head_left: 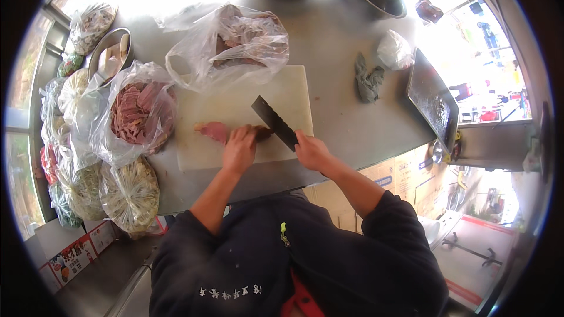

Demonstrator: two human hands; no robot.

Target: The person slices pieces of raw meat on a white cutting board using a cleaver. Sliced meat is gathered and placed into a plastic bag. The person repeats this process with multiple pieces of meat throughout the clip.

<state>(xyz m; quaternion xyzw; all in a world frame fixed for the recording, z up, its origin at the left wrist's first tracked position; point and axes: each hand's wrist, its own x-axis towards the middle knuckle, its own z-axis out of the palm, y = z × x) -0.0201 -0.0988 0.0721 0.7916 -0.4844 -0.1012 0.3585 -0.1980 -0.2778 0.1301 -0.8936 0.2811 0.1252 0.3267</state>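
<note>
A white cutting board [288, 85] lies on the metal table before me. My right hand [312, 151] is closed round the handle of a dark, broad-bladed kitchen knife [271, 118], its blade slanting up and left over the board. My left hand [239, 149] presses with bent fingers on a dark brown piece of meat [262, 133], just left of the blade. Whether the edge touches the meat I cannot tell. Left of that hand lies a pink slice of meat [212, 131]. A clear plastic bag holding meat [252, 38] rests over the board's far edge.
An open bag of sliced reddish meat [140, 111] sits left of the board, among several tied food bags [129, 191]. Steel bowls [110, 53] stand at the left and far edge. A grey cloth [369, 77], a white crumpled bag [395, 50] and a dark tray [433, 97] lie rightward.
</note>
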